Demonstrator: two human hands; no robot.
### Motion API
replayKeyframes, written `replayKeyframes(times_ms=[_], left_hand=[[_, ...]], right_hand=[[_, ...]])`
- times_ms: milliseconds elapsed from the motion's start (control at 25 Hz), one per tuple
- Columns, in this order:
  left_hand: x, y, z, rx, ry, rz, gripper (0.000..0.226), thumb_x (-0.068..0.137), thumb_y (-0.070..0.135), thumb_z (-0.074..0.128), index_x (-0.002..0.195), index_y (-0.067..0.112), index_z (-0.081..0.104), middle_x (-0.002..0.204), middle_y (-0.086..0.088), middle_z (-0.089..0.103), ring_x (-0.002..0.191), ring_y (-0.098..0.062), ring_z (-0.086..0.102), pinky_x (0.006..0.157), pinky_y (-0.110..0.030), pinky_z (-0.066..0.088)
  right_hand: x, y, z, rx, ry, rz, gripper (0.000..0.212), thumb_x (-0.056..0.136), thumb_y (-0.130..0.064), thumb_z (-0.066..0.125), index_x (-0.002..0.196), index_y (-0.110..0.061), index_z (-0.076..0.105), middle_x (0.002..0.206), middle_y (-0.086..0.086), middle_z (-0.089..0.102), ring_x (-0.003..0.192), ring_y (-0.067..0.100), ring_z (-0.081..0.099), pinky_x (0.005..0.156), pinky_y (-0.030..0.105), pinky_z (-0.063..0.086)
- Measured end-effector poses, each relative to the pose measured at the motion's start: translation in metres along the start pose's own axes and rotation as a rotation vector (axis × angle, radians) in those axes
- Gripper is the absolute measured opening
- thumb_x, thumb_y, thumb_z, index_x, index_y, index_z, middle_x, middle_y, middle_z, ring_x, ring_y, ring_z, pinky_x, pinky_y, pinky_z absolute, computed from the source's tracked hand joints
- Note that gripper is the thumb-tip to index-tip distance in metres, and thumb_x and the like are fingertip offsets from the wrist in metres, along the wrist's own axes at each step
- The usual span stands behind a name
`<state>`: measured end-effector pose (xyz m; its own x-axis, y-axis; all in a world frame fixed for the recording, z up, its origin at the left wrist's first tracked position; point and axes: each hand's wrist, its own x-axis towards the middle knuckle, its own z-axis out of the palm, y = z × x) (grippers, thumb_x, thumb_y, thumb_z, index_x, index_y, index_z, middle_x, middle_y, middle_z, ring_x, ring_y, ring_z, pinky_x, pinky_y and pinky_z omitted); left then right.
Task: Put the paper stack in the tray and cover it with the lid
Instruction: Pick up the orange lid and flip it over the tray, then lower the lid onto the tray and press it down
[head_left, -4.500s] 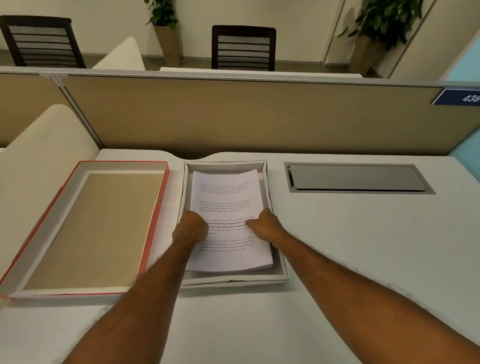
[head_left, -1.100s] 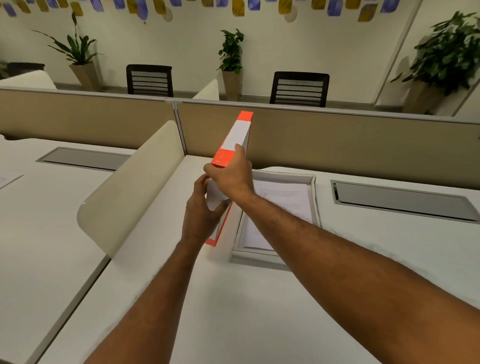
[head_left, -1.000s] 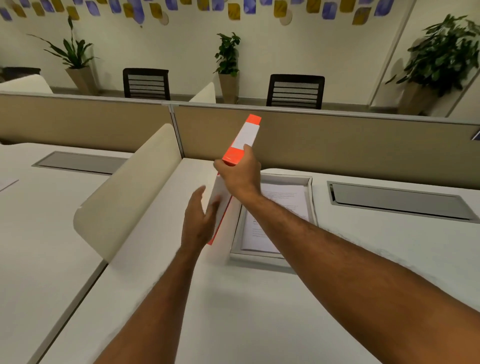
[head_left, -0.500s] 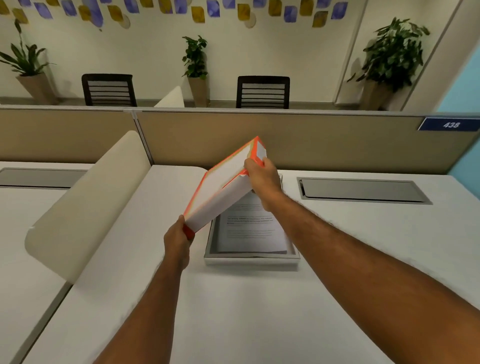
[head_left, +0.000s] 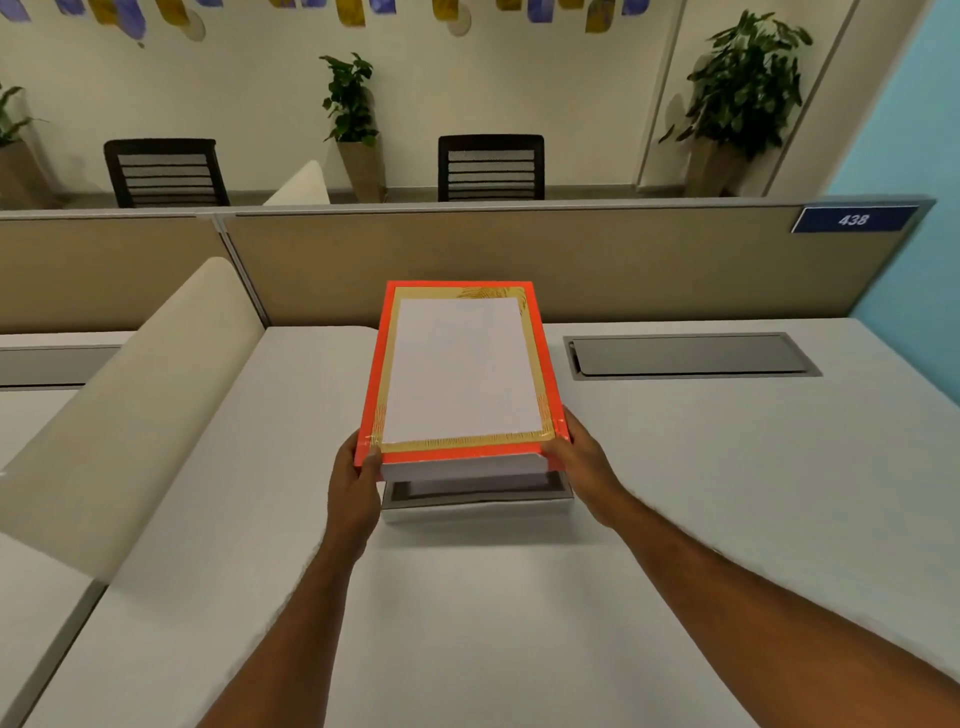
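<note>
Half a second ago you had the lid (head_left: 461, 370) tipped on edge between your hands; now you have it turned face up and nearly level, directly over the tray (head_left: 478, 496). Your view has also swung to face the tray squarely.

Nearest you, both bare forearms reach forward over the white desk (head_left: 467, 623). Your left hand (head_left: 355, 480) grips the lid's near left corner, thumb lying on the orange border. Your right hand (head_left: 583, 465) clasps the near right corner, fingers wrapped under the edge. Both hands are closed on the lid.

The lid's near end is raised off the tray: a dark gap shows beneath it, with the tray's near wall and rim in sight below. Whether the far end touches the tray cannot be told. The paper stack is hidden under the lid, so its place cannot be seen now.

Left of the tray stands a cream divider (head_left: 135, 410). Right of the tray and slightly beyond, a grey hatch (head_left: 691, 355) sits flush in the desk. Behind the tray runs a tan partition (head_left: 649, 265), with a blue plate (head_left: 853, 220) reading 438 at its right end. Past the partition are two black chairs (head_left: 491, 167) and potted plants (head_left: 353, 111).
</note>
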<state>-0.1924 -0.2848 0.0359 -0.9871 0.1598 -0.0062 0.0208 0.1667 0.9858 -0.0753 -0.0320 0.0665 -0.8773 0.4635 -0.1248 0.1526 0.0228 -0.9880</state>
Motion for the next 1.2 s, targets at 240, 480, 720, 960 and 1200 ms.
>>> replayKeyframes(times_ms=[240, 480, 720, 960, 1200], left_hand=[[-0.013, -0.032, 0.002, 0.057, -0.055, -0.052, 0.04, 0.1, 0.019, 0.047, 0.14, 0.016, 0.043, 0.131, -0.004, 0.054, 0.108, -0.025, 0.059, 0.08, -0.033, 0.053], [-0.013, -0.038, 0.002, 0.097, -0.066, -0.049, 0.039, 0.101, 0.025, 0.046, 0.139, 0.017, 0.044, 0.13, -0.002, 0.055, 0.108, -0.017, 0.057, 0.085, -0.028, 0.048], [-0.016, -0.04, 0.003, 0.178, -0.064, -0.097, 0.041, 0.101, 0.029, 0.046, 0.14, 0.016, 0.043, 0.131, -0.004, 0.057, 0.109, -0.02, 0.055, 0.097, -0.042, 0.048], [-0.007, -0.031, 0.005, 0.171, -0.034, -0.076, 0.041, 0.098, 0.028, 0.053, 0.135, 0.012, 0.051, 0.127, -0.008, 0.062, 0.103, -0.022, 0.06, 0.09, -0.038, 0.052], [-0.005, -0.033, 0.008, 0.192, -0.043, -0.107, 0.042, 0.097, 0.029, 0.055, 0.135, 0.01, 0.051, 0.128, -0.009, 0.062, 0.102, -0.022, 0.06, 0.09, -0.039, 0.053]], right_hand=[[-0.013, 0.036, -0.008, -0.055, -0.019, 0.063, 0.06, 0.093, -0.007, 0.054, 0.147, -0.027, 0.037, 0.13, -0.001, 0.059, 0.107, 0.015, 0.062, 0.072, 0.021, 0.058], [-0.012, 0.046, -0.004, -0.056, -0.007, 0.079, 0.054, 0.095, -0.019, 0.057, 0.146, -0.028, 0.039, 0.129, -0.003, 0.06, 0.108, 0.018, 0.064, 0.067, 0.019, 0.056], [-0.013, 0.05, -0.002, -0.026, 0.036, 0.09, 0.044, 0.098, -0.023, 0.054, 0.139, -0.031, 0.044, 0.119, -0.01, 0.064, 0.101, 0.011, 0.066, 0.064, 0.015, 0.054], [-0.001, 0.044, 0.0, -0.058, 0.088, 0.098, 0.037, 0.097, -0.021, 0.053, 0.133, -0.03, 0.047, 0.117, -0.004, 0.064, 0.098, 0.016, 0.066, 0.067, 0.019, 0.057], [0.006, 0.047, -0.002, -0.128, 0.103, 0.14, 0.042, 0.096, -0.021, 0.055, 0.137, -0.021, 0.046, 0.115, -0.003, 0.062, 0.092, 0.016, 0.066, 0.065, 0.017, 0.056]])
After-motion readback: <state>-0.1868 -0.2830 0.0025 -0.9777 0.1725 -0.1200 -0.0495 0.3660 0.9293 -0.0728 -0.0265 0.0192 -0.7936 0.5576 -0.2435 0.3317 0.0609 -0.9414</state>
